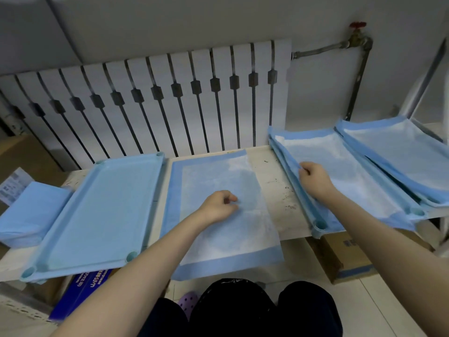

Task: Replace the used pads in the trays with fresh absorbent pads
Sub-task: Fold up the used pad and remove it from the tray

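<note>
white radiator (150,98) behind a pale desk (279,190). on the desk, left: empty blue tray (102,210); centre: loose pad (230,239) lying flat, its near edge overhanging; right: lined tray (320,224) holding a tray pad (352,171). left hand (220,206) rests on the loose pad, fingers curled, pinch cannot be told; right hand (314,177) pinches the tray pad's left edge.

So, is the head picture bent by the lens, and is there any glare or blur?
Head view: the wide lens bows the radiator; light is soft, with no glare or hard shadows; the loose pad, left hand and right hand at the tray pad look fairly sharp, the corners softer.
</note>
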{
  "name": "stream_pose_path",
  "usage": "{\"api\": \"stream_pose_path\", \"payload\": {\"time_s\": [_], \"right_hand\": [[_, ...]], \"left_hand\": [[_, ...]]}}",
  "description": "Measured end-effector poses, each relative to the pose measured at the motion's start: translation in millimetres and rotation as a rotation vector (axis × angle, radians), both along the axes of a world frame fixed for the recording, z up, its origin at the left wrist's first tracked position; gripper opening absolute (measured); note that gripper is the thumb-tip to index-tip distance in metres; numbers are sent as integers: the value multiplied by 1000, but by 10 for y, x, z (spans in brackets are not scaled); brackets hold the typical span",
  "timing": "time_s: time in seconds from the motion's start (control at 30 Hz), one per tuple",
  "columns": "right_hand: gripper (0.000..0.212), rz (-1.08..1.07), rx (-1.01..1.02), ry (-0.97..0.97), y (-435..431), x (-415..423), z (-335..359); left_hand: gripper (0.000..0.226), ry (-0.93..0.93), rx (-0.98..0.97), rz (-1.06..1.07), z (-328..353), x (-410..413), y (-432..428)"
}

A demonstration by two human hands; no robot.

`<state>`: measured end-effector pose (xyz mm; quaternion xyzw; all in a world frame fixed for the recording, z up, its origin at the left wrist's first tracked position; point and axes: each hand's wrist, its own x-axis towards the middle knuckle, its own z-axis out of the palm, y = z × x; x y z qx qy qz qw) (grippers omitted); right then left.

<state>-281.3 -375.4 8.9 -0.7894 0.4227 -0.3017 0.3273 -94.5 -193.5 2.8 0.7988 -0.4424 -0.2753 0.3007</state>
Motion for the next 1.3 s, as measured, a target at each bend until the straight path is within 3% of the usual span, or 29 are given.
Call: {"api": "stream_pose_path", "payload": {"time_s": [0.1, 0.23, 0.3, 0.33, 0.4, 0.43, 0.53, 0.57, 0.63, 0.73, 0.87, 0.97, 1.1, 1.3], "right_hand": [[30, 312, 145, -76, 165, 112, 273], [18, 711, 332, 152, 488, 160, 330], [18, 851, 479, 238, 612, 135, 247], [16, 891, 561, 266, 636, 108, 211], [22, 812, 685, 237, 600, 69, 149], [22, 659, 617, 195, 519, 64, 97], [12, 58, -9, 336, 151, 18, -76], [18, -62, -93, 443, 87, -15, -136], [30, -171, -12, 574, 18, -51, -228], [37, -166, 128, 583, -9, -9, -325], [23, -109, -32, 561, -6, 80, -348], [25, -88, -149, 551, 62, 150, -280], [31, -21, -350, 500, 205, 355, -29], [36, -4, -494, 111, 346, 850, 478]], "left_hand": [[12, 341, -36, 133, 98, -117, -129], [56, 920, -30, 264, 39, -177, -230], [73, 1087, -30, 258, -37, -204, -236], [67, 1112, -26, 268, -46, -260, -226], [32, 992, 1, 321, -95, -331, -280], [22, 890, 1, 367, -110, -361, -301], [27, 717, -80, 440, -158, -354, -337], [27, 691, -108, 442, -148, -352, -320], [26, 675, -178, 474, -143, -295, -287], [19, 702, -242, 604, -184, -166, -235], [22, 798, -99, 529, -215, -91, -157], [31, 674, -72, 483, -253, -94, -149], [24, 579, -256, 453, 35, -42, -94], [22, 180, -558, 420, 781, 352, 156]]}}
